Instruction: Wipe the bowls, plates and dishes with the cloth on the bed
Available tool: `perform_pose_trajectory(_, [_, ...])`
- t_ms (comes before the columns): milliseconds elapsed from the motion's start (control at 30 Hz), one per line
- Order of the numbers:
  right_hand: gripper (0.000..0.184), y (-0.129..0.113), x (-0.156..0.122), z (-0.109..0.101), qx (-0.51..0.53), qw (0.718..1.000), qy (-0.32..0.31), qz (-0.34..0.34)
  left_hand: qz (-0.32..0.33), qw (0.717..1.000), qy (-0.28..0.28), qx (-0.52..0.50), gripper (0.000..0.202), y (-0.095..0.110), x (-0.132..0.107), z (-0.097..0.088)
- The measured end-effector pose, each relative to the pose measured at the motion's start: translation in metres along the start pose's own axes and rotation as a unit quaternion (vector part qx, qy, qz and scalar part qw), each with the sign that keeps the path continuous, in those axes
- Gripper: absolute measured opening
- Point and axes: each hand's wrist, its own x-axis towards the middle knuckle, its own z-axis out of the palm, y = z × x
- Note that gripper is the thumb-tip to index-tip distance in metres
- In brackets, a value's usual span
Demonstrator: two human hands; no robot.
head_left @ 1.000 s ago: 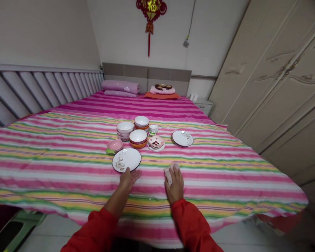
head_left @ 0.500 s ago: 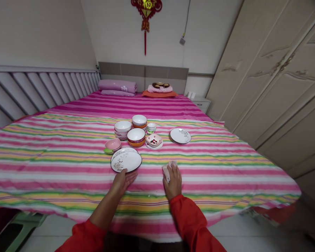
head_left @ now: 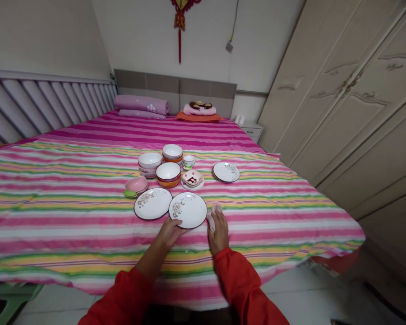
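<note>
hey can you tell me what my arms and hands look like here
The left sleeve is plain red and ends well short of the left grip; the right sleeve, also plain red, reaches nearly to the right grip. Neither wears a glove.

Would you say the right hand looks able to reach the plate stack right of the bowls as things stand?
Probably yes: only striped fabric seems to lie between the right hand and the plate stack, though the pale cloth it holds might hinder gripping.
</note>
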Motion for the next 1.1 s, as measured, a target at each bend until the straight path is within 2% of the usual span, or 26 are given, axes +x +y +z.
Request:
perform_pose_trajectory(67, [0.036,-0.004,0.004,-0.005,0.060,0.997,0.025,0.037,-0.022,1.000,-0.016,-0.013,0.076,-0.003,0.009,-0.004])
perform_pose_trajectory(167, [0.037,-0.017,0.012,-0.015,0.154,0.976,0.079,0.132,-0.046,0.998,-0.024,-0.023,0.080,-0.005,0.017,-0.010])
perform_pose_trajectory(233, [0.040,-0.029,0.015,-0.020,0.183,0.970,0.073,0.143,-0.062,0.997,-0.025,-0.027,0.077,-0.005,0.020,-0.012])
perform_pose_trajectory(333, [0.043,-0.052,0.014,-0.015,0.166,0.984,-0.049,0.031,-0.059,0.997,-0.046,-0.028,0.056,-0.006,0.022,-0.012])
perform_pose_trajectory(433, [0.047,-0.072,0.013,0.006,0.102,0.976,-0.178,-0.076,-0.048,0.998,-0.033,-0.016,0.047,-0.009,0.022,-0.009])
perform_pose_trajectory(533, [0.051,-0.083,0.022,0.030,0.040,0.966,-0.238,-0.087,-0.063,0.998,-0.021,-0.015,0.052,-0.010,0.020,-0.006])
perform_pose_trajectory(633, [0.050,-0.082,0.045,0.044,-0.006,0.963,-0.264,-0.056,-0.046,0.998,-0.047,-0.021,0.048,-0.010,0.021,-0.006])
perform_pose_trajectory(733, [0.050,-0.071,0.068,0.047,-0.057,0.960,-0.273,-0.024,-0.030,0.998,-0.063,-0.002,0.045,-0.011,0.023,-0.008])
perform_pose_trajectory(833, [0.053,-0.057,0.074,0.041,-0.100,0.960,-0.262,0.007,-0.020,0.998,-0.062,0.021,0.045,-0.013,0.026,-0.010])
perform_pose_trajectory(967, [0.054,-0.048,0.048,0.020,-0.112,0.972,-0.205,-0.013,-0.002,0.998,-0.060,0.031,0.049,-0.017,0.025,-0.012])
perform_pose_trajectory(1100, [0.035,-0.054,0.013,-0.008,-0.055,0.983,-0.164,-0.067,0.010,0.998,-0.053,0.036,0.054,-0.019,0.022,-0.013])
